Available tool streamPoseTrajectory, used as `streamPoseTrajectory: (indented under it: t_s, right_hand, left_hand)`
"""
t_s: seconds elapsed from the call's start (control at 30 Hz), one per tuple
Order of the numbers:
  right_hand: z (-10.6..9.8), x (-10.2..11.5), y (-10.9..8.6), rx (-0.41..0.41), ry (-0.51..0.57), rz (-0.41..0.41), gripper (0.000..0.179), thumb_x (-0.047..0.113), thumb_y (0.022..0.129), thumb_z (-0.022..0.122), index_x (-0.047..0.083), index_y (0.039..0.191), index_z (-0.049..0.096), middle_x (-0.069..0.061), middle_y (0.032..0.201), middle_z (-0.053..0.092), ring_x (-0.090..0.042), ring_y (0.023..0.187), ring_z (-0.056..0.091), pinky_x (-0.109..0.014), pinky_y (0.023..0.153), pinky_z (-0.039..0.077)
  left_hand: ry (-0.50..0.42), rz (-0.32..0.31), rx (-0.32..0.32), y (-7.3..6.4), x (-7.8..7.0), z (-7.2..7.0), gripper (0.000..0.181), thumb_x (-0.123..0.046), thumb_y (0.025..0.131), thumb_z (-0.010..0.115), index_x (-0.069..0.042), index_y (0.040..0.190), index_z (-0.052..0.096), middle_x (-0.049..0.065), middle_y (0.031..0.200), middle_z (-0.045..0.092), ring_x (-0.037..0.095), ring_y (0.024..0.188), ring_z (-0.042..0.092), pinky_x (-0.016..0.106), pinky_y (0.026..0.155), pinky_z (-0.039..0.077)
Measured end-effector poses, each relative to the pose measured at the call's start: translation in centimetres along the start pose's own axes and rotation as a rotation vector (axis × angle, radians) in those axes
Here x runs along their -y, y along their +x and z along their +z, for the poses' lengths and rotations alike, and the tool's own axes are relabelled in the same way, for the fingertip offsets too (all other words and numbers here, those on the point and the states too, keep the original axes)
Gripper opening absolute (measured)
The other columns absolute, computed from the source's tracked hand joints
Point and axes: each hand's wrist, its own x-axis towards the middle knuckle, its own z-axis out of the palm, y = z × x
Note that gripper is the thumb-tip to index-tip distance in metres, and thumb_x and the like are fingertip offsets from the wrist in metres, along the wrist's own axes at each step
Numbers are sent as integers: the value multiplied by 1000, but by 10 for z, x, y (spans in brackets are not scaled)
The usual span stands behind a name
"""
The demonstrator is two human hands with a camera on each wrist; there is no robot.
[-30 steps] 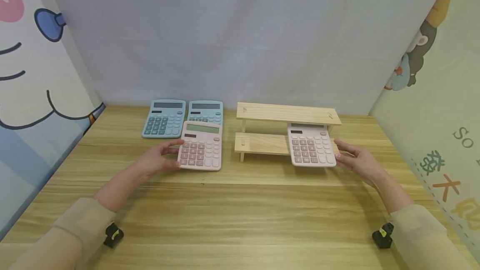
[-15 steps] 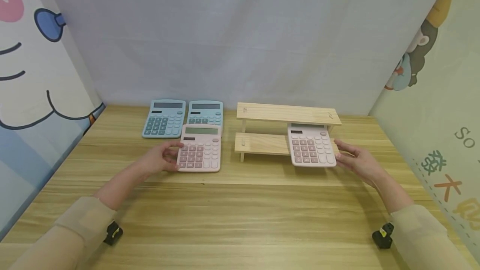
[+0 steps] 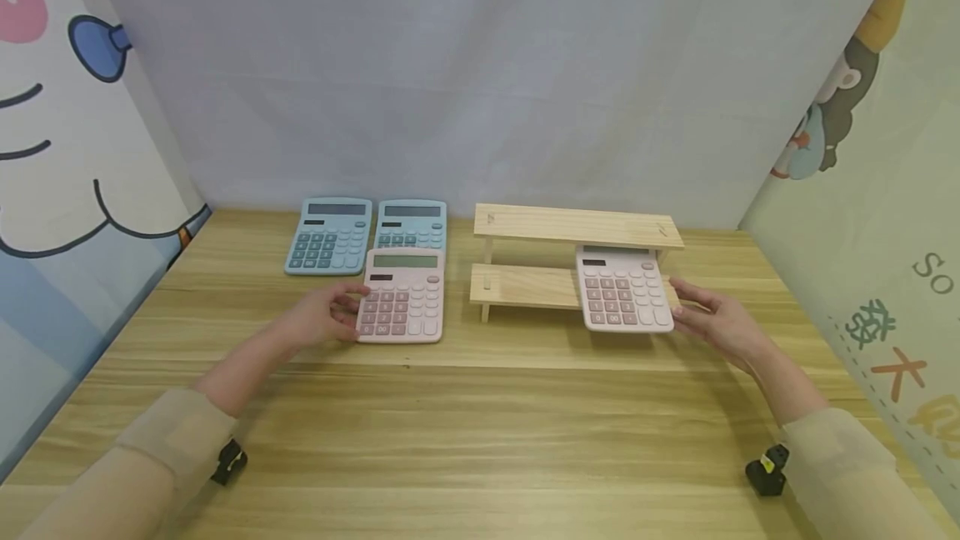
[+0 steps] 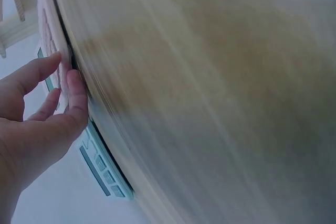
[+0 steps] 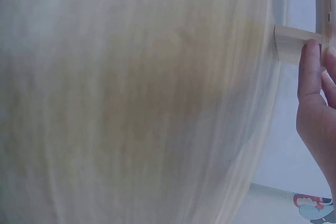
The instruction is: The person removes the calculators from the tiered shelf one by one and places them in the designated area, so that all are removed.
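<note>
In the head view my left hand (image 3: 318, 319) holds the left edge of a pink calculator (image 3: 401, 298). That calculator overlaps the lower part of one of two blue calculators (image 3: 410, 221) behind it; the other blue calculator (image 3: 330, 236) lies to the left. A second pink calculator (image 3: 624, 294) sits on the lower board of a wooden two-tier rack (image 3: 525, 286), its top edge under the upper board and its front overhanging. My right hand (image 3: 720, 323) is at the right end of this board, fingers mostly straight. In the right wrist view a fingertip touches a wooden leg (image 5: 291, 40).
The rack's upper board (image 3: 577, 226) stands above and behind the lower one. A wood-grain table (image 3: 480, 432) runs beneath everything, with a pale cloth (image 3: 480, 90) behind. Cartoon-printed panels (image 3: 97, 132) flank it on both sides.
The left pink calculator has shifted slightly toward me with my left hand on it, first a little left, then slightly back right. My right hand and the rack look unchanged.
</note>
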Motion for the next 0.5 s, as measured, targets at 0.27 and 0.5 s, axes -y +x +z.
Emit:
streamPoseTrajectory:
  t_s: [0.27,0.5]
  right_hand:
    - [0,0,1,8,4,2,68,13,97,51,-2,149,9,-27,154,-2,9,100,55,-19,94,47]
    - [0,0,2,5,4,12,69,14,97,51,-1,149,9,-27,154,-3,10,100,55,-19,94,47]
  left_hand:
    - [45,22,-26,2,4,-1,71,2,75,72,-2,139,41,24,121,49,29,99,59,32,80,54]
    - [92,46,-47,-1,-4,-2,70,-1,77,71,-2,140,40,21,123,49,29,103,58,35,86,53]
